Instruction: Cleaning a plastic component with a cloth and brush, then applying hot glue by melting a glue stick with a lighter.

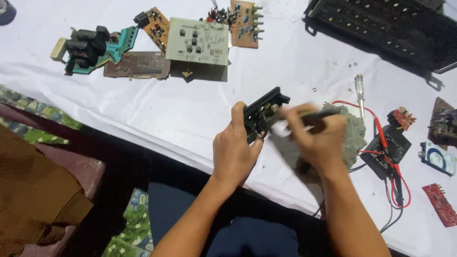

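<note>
My left hand [234, 150] grips a small black plastic electronic part [263, 112], holding it up above the white cloth [171, 114]. My right hand [318, 138] is blurred by motion and holds a thin dark tool [318, 114] whose tip touches the black part. The two hands are close together near the cloth's front edge. What the tool is exactly cannot be made out.
Several circuit boards [197, 42] and a black-and-teal component cluster [93, 47] lie at the back left. A large black chassis [385, 28] sits back right. A screwdriver [359, 93], a grey lump [354, 133], a black meter with red and black leads [388, 147] and small boards [440, 204] lie to the right.
</note>
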